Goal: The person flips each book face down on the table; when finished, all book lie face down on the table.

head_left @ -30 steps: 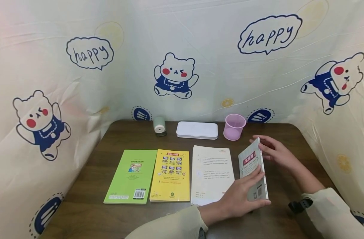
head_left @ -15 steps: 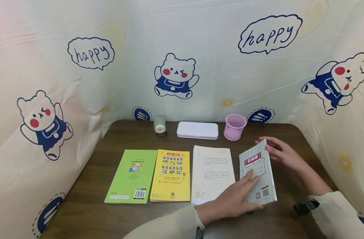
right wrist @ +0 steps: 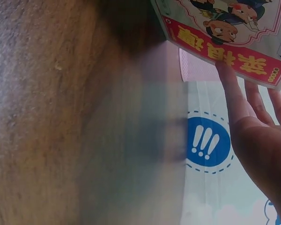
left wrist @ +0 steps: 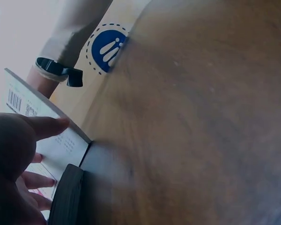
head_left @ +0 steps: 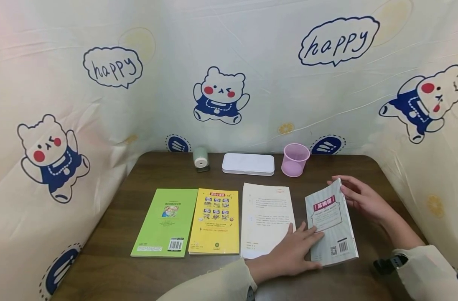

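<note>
A pale grey-blue book (head_left: 332, 225) with a red title label stands tilted at the right of the table, its back cover facing me. My right hand (head_left: 366, 202) holds its upper right corner. In the right wrist view, those fingers lie against the illustrated front cover (right wrist: 234, 51); the thumb is not seen there. My left hand (head_left: 289, 253) has its fingers spread at the book's left edge, fingertips touching the back cover. The left wrist view has the left thumb (left wrist: 49, 126) along the book's lower edge. That hand also partly covers a white sheaf of paper (head_left: 266, 217).
Left of the paper lie a yellow book (head_left: 215, 221) and a green book (head_left: 166, 223). At the back stand a small green cylindrical item (head_left: 200, 156), a flat white case (head_left: 248, 164) and a pink cup (head_left: 294, 161). A printed cloth (head_left: 146, 104) encloses the table (head_left: 112, 238).
The book has tipped from nearly upright towards the right and shifted slightly right and nearer. My right hand has moved with it. My left fingers have slid back towards its left edge.
</note>
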Action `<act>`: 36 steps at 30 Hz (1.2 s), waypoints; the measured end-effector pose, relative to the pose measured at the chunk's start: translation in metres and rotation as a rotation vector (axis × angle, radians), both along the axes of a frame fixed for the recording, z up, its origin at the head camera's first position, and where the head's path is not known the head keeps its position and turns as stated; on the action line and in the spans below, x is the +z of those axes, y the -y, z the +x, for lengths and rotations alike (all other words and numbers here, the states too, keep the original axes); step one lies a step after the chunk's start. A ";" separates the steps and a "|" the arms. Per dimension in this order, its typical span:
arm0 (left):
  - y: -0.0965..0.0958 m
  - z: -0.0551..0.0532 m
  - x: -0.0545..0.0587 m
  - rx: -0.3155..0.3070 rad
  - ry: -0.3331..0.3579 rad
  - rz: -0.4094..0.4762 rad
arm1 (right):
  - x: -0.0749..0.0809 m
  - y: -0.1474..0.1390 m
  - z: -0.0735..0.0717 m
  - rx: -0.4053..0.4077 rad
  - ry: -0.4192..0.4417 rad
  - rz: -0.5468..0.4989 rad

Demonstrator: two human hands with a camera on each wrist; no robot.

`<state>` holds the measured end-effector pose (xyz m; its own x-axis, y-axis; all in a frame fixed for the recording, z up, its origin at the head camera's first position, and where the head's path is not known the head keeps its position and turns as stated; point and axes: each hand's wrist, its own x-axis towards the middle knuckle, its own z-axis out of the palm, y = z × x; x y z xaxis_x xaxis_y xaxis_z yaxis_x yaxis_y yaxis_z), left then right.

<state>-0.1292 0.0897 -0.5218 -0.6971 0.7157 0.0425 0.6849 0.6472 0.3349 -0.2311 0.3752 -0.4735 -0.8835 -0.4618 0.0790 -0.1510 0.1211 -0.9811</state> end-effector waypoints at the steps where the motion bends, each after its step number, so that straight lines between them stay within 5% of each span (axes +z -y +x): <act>1: 0.000 0.000 0.000 -0.001 -0.008 -0.007 | -0.001 -0.001 0.000 0.002 0.000 0.000; 12: -0.005 0.003 -0.001 -0.019 -0.015 -0.144 | -0.011 -0.009 0.005 -0.030 0.013 0.070; 24: -0.007 0.003 -0.002 -0.033 -0.024 -0.183 | -0.020 -0.021 0.005 0.001 0.014 0.097; 36: -0.007 0.001 -0.003 -0.039 -0.027 -0.197 | -0.022 -0.033 0.003 -0.123 0.083 0.270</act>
